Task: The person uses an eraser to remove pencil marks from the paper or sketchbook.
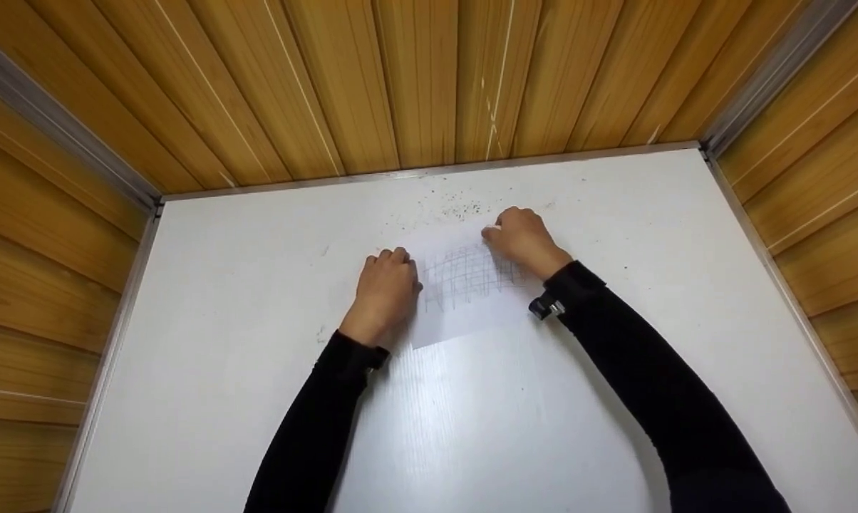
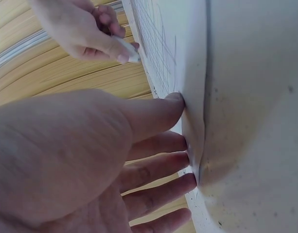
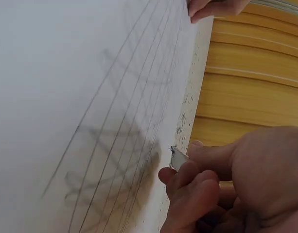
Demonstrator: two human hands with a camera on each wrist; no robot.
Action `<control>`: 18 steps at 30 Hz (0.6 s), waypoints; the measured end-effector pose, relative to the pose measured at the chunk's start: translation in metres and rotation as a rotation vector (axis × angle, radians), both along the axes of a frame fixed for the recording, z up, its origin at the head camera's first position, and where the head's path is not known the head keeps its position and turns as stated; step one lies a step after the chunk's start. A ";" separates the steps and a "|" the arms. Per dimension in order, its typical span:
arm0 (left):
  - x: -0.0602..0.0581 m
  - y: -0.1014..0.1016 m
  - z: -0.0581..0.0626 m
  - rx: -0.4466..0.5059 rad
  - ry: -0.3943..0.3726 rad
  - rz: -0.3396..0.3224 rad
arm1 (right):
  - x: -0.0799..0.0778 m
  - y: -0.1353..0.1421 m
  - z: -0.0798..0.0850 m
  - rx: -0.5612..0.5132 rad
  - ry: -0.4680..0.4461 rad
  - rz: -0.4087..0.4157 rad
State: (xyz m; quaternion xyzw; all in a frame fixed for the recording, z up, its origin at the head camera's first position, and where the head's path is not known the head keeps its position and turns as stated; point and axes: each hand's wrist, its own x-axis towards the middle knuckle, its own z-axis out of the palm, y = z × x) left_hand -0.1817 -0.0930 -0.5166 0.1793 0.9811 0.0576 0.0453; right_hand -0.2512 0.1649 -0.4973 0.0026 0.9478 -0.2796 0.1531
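Note:
A white sheet of paper [image 1: 464, 322] with a grid of pencil lines lies on the white table. At its left edge my left hand [image 1: 388, 293] rests; the left wrist view shows the thumb and fairly straight fingertips pressing the paper [image 2: 193, 121], whose edge lifts slightly off the table. Over the sheet's upper right part is my right hand [image 1: 527, 239], pinching a small white eraser [image 3: 179, 159] between thumb and fingers. The eraser's tip is dark with smudges. Pencil lines [image 3: 110, 141] run below it, partly under the hand's shadow.
Dark eraser crumbs [image 1: 463, 205] are scattered on the table [image 1: 244, 356] beyond the paper's far edge. Wood-patterned panels [image 1: 415, 85] wall the table at the back and both sides, with metal edging [image 1: 429, 171] along the border.

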 end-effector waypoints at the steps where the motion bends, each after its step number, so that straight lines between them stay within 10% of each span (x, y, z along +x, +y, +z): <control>1: 0.000 0.000 0.000 -0.002 -0.001 -0.001 | 0.000 -0.008 0.000 -0.005 0.001 0.006; 7: 0.001 0.000 0.000 -0.007 -0.002 -0.001 | -0.004 -0.066 -0.007 0.022 0.002 0.084; 13: 0.000 0.001 -0.002 0.009 0.029 -0.003 | -0.033 -0.089 -0.050 0.207 -0.001 0.142; 18: -0.001 0.003 -0.002 -0.014 0.032 0.010 | -0.032 -0.083 -0.040 0.185 -0.030 0.143</control>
